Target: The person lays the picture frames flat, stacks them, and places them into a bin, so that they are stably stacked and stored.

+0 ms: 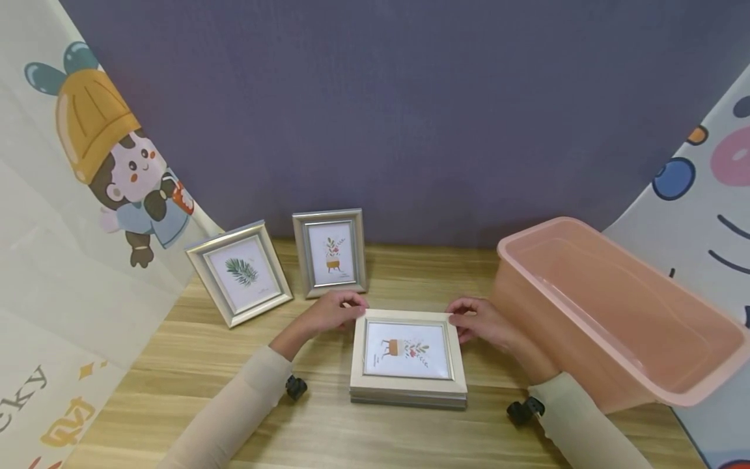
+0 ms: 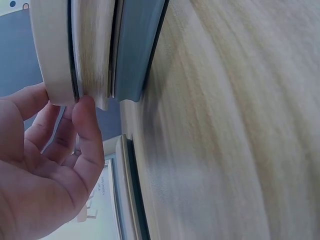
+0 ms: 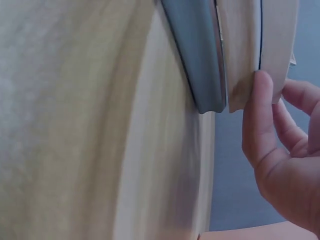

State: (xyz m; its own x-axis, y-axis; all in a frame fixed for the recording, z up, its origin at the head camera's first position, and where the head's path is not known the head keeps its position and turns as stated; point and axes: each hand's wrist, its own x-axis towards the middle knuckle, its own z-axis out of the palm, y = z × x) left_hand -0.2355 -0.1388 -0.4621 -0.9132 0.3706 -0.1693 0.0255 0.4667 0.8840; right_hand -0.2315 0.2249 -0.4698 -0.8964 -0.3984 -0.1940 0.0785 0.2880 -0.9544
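Observation:
A stack of picture frames lies flat on the table, the top one a cream picture frame (image 1: 408, 386) with a flower-pot print turned sideways. At its far left corner my left hand (image 1: 335, 311) pinches the cream frame between thumb and fingers. My right hand (image 1: 482, 322) holds the far right corner the same way. In the left wrist view, a pale wood-toned frame (image 2: 94, 45) and a blue-grey frame (image 2: 137, 50) lie beneath the cream one. From the right wrist view, the right fingers (image 3: 260, 115) touch the side of the upper frames.
Two silvery frames stand behind on the left: one with a green leaf print (image 1: 241, 273), one with a flower-pot print (image 1: 332, 254). A pink plastic bin (image 1: 562, 326) stands at the right, close to my right forearm. A dark purple-grey backdrop (image 1: 410, 117) rises behind the wooden table (image 1: 328, 430).

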